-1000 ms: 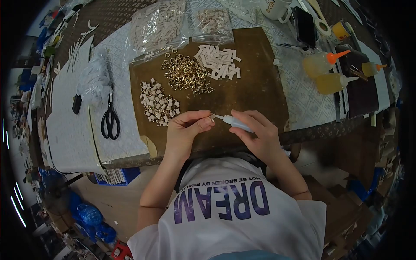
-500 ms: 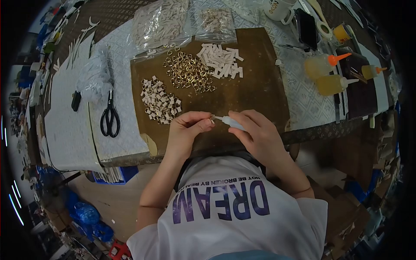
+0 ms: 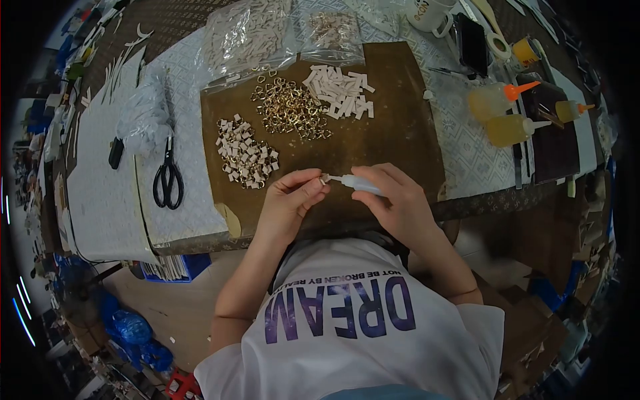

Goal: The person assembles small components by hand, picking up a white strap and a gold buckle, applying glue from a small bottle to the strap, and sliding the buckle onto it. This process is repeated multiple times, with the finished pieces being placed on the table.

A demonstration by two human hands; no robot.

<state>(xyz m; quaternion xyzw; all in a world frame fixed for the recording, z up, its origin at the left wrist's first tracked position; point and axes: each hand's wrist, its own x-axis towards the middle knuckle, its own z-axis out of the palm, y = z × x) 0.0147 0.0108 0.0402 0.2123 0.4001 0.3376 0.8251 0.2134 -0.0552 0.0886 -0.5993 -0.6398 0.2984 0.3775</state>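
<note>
My left hand (image 3: 298, 197) pinches a small pale strip (image 3: 325, 179) between thumb and fingertips; a metal ring may be with it, too small to be sure. In my right hand (image 3: 395, 197) is a small white glue bottle (image 3: 361, 185), its thin nozzle pointing left and meeting or nearly meeting the strip. Beyond the hands on a brown mat (image 3: 387, 140) lie a heap of gold metal rings (image 3: 290, 107), a heap of loose pale strips (image 3: 341, 90) and a heap of rings with pale strips on them (image 3: 245, 155).
Black scissors (image 3: 169, 180) and a crumpled plastic bag (image 3: 147, 120) lie to the left. Two filled clear bags, one a bag of strips (image 3: 248, 33), sit at the back. On the right stand yellow-liquid bottles (image 3: 508, 131), a phone (image 3: 471, 44) and a mug (image 3: 428, 13).
The glue bottle has tilted slightly in my right hand, and more of its body shows. My left fingers have shifted a little around the strip.
</note>
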